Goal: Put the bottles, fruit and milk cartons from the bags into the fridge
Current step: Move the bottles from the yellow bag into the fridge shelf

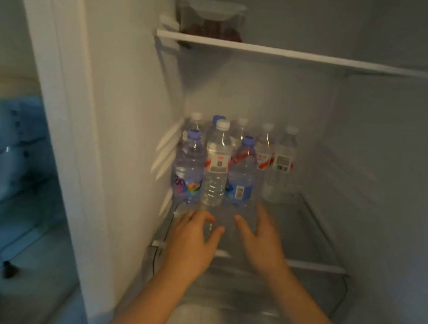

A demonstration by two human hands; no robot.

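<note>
Several clear water bottles stand in two rows at the back left of the fridge's glass shelf [306, 225]. The front row holds a purple-capped bottle [189, 169], a white-capped bottle [216, 167] and a blue-capped bottle [241, 174]. My left hand [191, 241] hovers over the shelf just in front of the white-capped bottle, its fingers loosely curled with nothing in them. My right hand [259, 238] is beside it, below the blue-capped bottle, fingers straight and spread. Neither hand touches a bottle.
An upper shelf [306, 55] carries a lidded clear container [212, 20] with dark food at its left end. The fridge's left wall [119, 120] stands close to the bottles. A blue-lit compartment with glass shelves [4, 180] lies to the left.
</note>
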